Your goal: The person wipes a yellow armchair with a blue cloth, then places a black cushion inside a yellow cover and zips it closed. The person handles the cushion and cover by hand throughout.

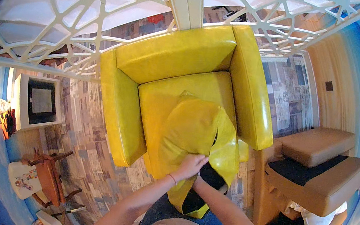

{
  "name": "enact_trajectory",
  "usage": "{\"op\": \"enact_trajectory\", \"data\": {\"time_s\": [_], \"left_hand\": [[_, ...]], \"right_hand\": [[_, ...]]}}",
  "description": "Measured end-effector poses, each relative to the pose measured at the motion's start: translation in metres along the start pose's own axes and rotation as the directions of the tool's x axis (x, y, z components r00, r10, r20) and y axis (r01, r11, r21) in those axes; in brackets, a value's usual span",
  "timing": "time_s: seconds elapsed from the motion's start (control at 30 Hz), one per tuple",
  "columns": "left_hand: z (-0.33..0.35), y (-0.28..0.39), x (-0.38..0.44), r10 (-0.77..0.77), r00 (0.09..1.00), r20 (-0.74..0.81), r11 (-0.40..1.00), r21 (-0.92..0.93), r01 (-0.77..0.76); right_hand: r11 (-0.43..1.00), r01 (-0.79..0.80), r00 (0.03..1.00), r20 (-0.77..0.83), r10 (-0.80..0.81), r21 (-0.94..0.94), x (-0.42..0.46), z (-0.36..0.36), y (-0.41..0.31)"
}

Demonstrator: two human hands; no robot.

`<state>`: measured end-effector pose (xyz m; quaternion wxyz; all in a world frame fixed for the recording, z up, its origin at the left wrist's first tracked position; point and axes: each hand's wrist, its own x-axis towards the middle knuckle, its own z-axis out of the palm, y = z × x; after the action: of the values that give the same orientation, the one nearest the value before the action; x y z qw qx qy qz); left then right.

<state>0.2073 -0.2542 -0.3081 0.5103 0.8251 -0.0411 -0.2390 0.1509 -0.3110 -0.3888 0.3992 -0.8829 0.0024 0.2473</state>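
A yellow leather-like cushion [195, 126] leans over the seat of a yellow armchair [177, 47]. Its cover [227, 150] gapes along one side, showing a black underside or lining [199, 197]. My left hand [188, 167] grips the cushion at the edge of this opening, fingers bent over the rim. Just below it, my right hand [197, 183] reaches in at the opening; its fingers are hidden behind the left hand and the cover. The near end of the cover hangs against my jeans.
Brown seat cushions [319, 180] are stacked on the right, with white cloth [321, 220] among them. A white lattice partition [102, 1] stands behind the armchair. To the left are a wooden chair [50, 180] and a white-framed cabinet [39, 102]. Wood-patterned flooring [89, 132] surrounds the armchair.
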Motion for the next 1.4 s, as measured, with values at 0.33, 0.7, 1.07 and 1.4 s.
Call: {"op": "enact_trajectory", "data": {"time_s": [0.33, 0.7, 1.07, 1.4], "left_hand": [[-0.038, -0.013, 0.022, -0.344, 0.866, 0.363, 0.821, -0.332, 0.465], [0.003, -0.005, 0.021, 0.099, 0.985, -0.142, 0.978, 0.198, -0.070], [0.026, 0.017, 0.006, 0.196, 0.965, -0.174, 0.757, 0.653, -0.036], [0.100, -0.230, -0.019, -0.079, 0.981, -0.178, 0.944, -0.331, 0.016]], "right_hand": [[0.866, 0.408, 0.867, -0.174, -0.467, -0.288, -0.029, -0.074, -0.015], [0.858, -0.119, 0.944, -0.324, -0.058, -0.500, -0.039, -0.210, -0.026], [0.918, 0.073, 0.966, -0.201, -0.162, -0.389, -0.033, -0.199, 0.024], [0.913, 0.408, 0.913, 0.013, -0.408, -0.016, -0.046, -0.139, -0.078]]}}
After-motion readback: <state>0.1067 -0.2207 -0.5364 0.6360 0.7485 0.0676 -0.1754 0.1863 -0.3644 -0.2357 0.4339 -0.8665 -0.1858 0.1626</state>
